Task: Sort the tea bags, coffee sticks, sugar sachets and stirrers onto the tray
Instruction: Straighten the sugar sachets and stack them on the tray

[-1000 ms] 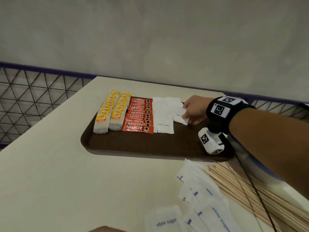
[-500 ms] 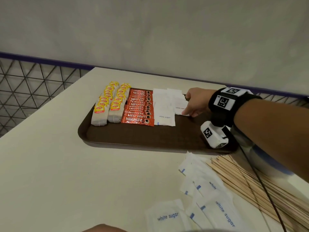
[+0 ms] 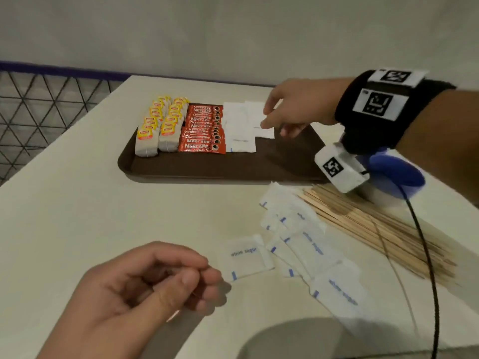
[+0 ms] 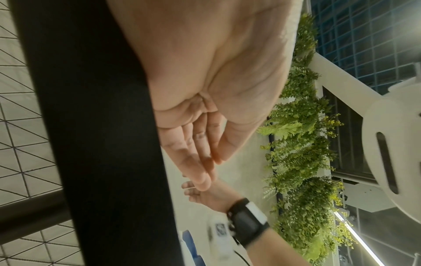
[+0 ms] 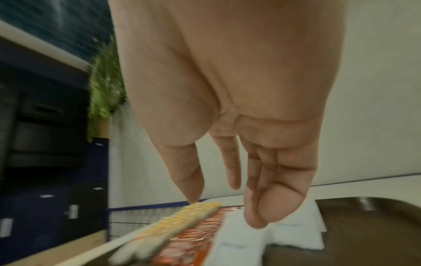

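Note:
A brown tray (image 3: 233,164) carries two rows of yellow-tagged tea bags (image 3: 158,125), a stack of red coffee sticks (image 3: 203,130) and white sugar sachets (image 3: 239,125). My right hand (image 3: 269,120) hovers just above the sachets with relaxed fingers and holds nothing; the right wrist view shows its empty fingers (image 5: 257,207) over the sachets (image 5: 296,235). My left hand (image 3: 202,281) hangs over the near table, loosely curled and empty. Loose sugar sachets (image 3: 305,244) and wooden stirrers (image 3: 375,229) lie on the table in front of the tray.
A white container with a blue lid (image 3: 396,174) stands under my right wrist, beside the tray's right end. A black cable (image 3: 427,255) runs from the wrist camera over the stirrers. A wire mesh fence (image 3: 39,112) borders the table's left side.
My right hand let go of the sachet it was laying on the tray and lifted a little off it. My left hand has come into view at the lower left.

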`<action>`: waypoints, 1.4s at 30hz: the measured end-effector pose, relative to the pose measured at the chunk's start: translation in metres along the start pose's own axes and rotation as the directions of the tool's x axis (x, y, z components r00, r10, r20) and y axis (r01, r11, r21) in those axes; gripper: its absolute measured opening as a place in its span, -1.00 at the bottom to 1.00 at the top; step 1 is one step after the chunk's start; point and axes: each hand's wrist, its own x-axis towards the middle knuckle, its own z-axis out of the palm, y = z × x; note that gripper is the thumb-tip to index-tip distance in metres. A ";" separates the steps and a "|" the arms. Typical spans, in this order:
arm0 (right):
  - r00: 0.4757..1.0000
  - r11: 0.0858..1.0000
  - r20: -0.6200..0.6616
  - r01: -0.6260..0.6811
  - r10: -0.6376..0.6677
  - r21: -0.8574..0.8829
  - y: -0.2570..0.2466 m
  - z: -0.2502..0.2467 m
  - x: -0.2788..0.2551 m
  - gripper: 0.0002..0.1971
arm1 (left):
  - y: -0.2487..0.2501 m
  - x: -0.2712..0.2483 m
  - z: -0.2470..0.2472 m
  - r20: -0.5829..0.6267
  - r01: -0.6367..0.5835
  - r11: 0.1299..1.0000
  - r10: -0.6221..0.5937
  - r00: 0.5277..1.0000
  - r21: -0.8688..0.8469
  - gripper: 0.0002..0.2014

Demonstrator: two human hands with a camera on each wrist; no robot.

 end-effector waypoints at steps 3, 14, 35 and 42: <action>0.992 0.999 0.123 0.037 -0.032 -0.037 -0.006 0.004 -0.085 -0.79 | -0.004 -0.015 0.000 -0.060 0.029 0.991 -0.037 0.997 -0.127 -0.61; 0.973 0.954 -0.060 -0.229 0.221 -0.191 0.053 0.088 -0.236 -0.26 | 0.008 -0.020 0.008 -0.117 -0.002 1.000 0.002 0.993 0.000 -0.85; 0.872 0.979 -0.490 0.119 -0.024 0.163 0.066 0.132 -0.206 -0.82 | 0.013 -0.024 0.019 -0.163 0.007 0.989 0.018 0.987 0.149 -0.87; 0.844 0.726 -0.516 0.264 0.145 0.635 0.082 0.126 -0.211 -0.88 | 0.011 -0.023 0.015 -0.170 0.007 0.988 0.019 0.985 0.152 -0.86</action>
